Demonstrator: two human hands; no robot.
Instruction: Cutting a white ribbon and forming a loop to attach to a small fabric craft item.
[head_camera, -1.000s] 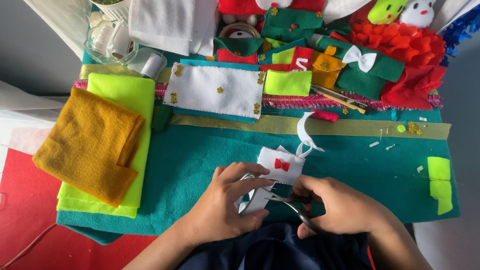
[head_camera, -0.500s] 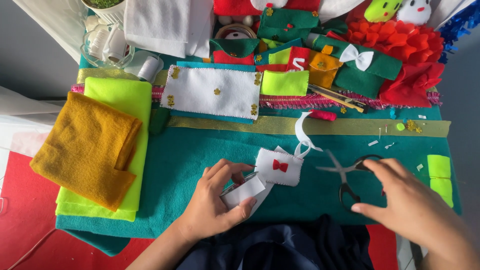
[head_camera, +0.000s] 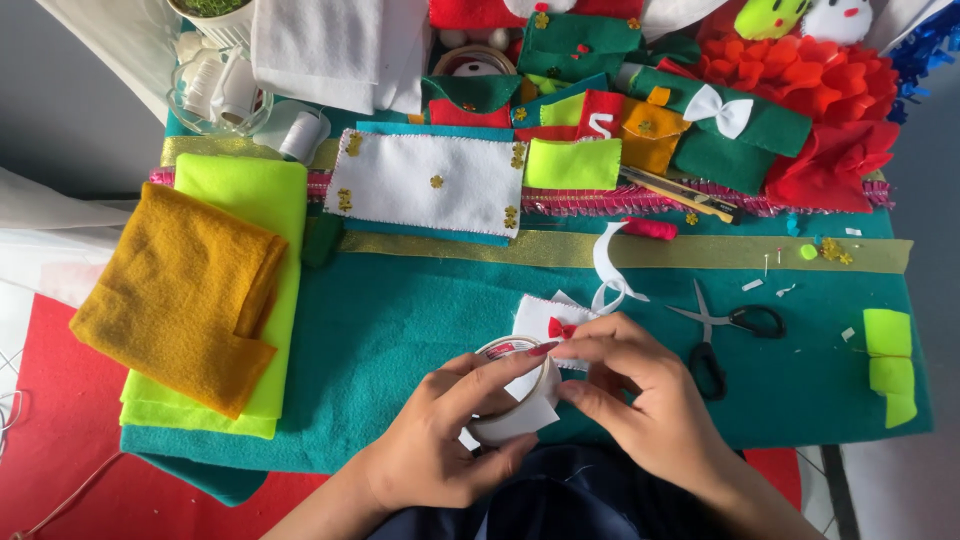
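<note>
Both hands meet at the teal felt's (head_camera: 400, 330) near edge, left hand (head_camera: 440, 440) curled around a white tape roll (head_camera: 515, 395), right hand (head_camera: 640, 400) pinching its rim, half hiding the white felt piece with a red bow (head_camera: 548, 322), black scissors (head_camera: 725, 330) lying free just right.
</note>
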